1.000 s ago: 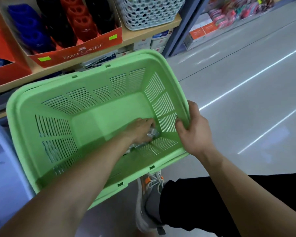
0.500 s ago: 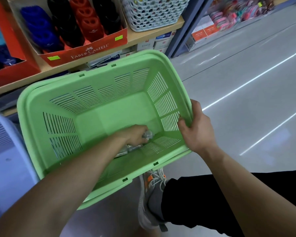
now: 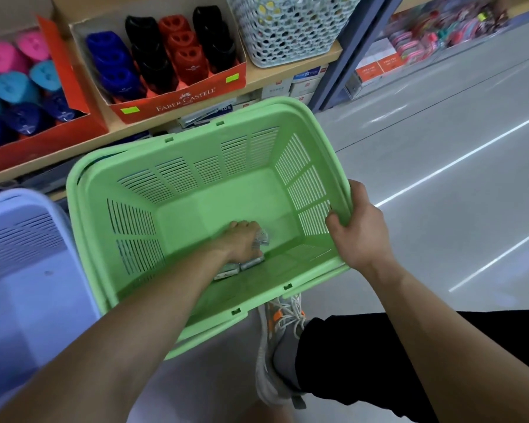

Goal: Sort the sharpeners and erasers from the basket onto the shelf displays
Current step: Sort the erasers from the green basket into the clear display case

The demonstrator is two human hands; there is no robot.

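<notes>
Fingers (image 3: 333, 222) of the right hand (image 3: 361, 230) clamp the green basket (image 3: 196, 137) at its right rim, the left hand (image 3: 242, 242) grasps small wrapped packs (image 3: 251, 264) on the basket's floor, boxed sharpeners (image 3: 190, 61) on the shelf (image 3: 287, 73) behind the basket.

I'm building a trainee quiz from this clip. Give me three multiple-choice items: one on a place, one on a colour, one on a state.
1. Where is the left hand?
A. In a trouser pocket.
B. Inside the green basket, on the small packets.
C. On a ladder.
2. What colour is the Faber-Castell display box?
A. Red.
B. Yellow.
C. White.
3. What is the right hand doing?
A. Hanging free.
B. Holding a pen.
C. Gripping the basket's rim.
Answers: 1 B, its fingers curl over packets on the basket floor. 2 A, the lettered front panel is red. 3 C, its fingers wrap the rim.
</notes>
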